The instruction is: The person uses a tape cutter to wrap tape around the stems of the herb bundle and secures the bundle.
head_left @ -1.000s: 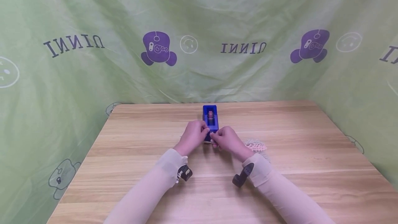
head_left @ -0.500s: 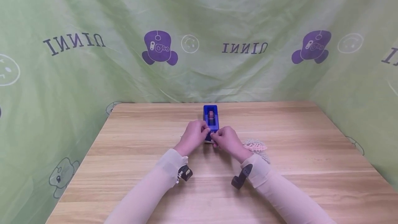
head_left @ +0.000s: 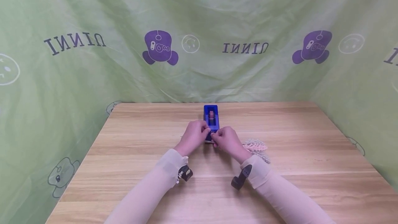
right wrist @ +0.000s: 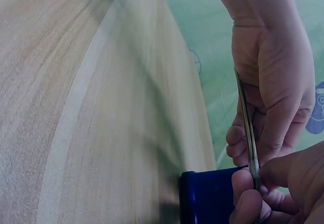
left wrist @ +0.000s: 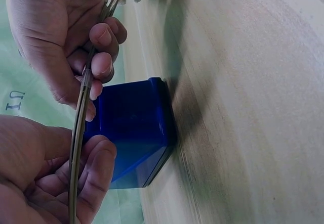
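Note:
A thin bundle of stems (left wrist: 76,155) runs between the two hands, with pink and grey knitted flower heads (head_left: 255,146) at one end, beside the right wrist. My right hand (head_left: 229,141) grips the stems nearer the heads. Lower down, my left hand (head_left: 193,134) pinches them between thumb and curled fingers. A pale, shiny band that looks like clear tape (left wrist: 87,77) lies around the stems between the hands. Just beyond the fingers stands a blue tape dispenser (head_left: 212,122) with a reddish roll core (head_left: 211,114); the hands partly hide its near end.
The wooden table (head_left: 149,120) spreads around the dispenser on all sides. A green printed cloth (head_left: 205,75) hangs behind the far edge and along both sides. Each wrist wears a black strap device (head_left: 185,173).
Both hands stay almost in place at the dispenser. The right wrist has turned very slightly, and a little more of the knitted heads shows beside it.

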Motion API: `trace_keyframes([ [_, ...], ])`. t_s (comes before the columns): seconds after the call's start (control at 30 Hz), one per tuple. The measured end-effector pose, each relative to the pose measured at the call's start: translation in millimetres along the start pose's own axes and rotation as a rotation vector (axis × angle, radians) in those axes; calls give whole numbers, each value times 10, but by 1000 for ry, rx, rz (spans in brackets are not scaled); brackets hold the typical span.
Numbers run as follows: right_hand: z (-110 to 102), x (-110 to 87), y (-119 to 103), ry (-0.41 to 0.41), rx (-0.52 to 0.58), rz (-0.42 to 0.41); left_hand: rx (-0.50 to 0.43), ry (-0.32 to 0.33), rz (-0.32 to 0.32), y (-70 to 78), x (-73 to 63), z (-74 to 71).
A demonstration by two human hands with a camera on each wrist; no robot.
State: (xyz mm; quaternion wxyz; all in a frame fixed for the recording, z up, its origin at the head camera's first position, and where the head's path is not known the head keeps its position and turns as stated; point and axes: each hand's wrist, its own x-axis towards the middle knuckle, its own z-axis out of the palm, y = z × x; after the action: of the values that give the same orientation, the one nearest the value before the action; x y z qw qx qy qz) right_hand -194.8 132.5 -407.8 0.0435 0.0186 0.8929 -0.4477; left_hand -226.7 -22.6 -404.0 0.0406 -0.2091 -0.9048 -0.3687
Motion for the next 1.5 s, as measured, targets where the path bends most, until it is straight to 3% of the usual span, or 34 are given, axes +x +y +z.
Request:
trace_keyframes([
  [0.33,20,8,39,32,-25,-66,-6,-13,-11,3,10,-1],
  [0.7,45,-48,182,-18,-93,-84,-26,-3,2,-24,-23,31],
  [0.97,-7,-69,102,-2,-164,-140,-55,7,9,-65,-39,35],
  [1.23,-60,-145,2,-30,-191,-156,-108,16,-37,-84,-113,8],
  [1.37,-94,-168,-12,-37,-206,-206,-110,-47,-6,-76,-143,-39],
  [1.5,-126,-171,-20,-38,-232,-261,-78,-197,47,-77,-153,-101],
])
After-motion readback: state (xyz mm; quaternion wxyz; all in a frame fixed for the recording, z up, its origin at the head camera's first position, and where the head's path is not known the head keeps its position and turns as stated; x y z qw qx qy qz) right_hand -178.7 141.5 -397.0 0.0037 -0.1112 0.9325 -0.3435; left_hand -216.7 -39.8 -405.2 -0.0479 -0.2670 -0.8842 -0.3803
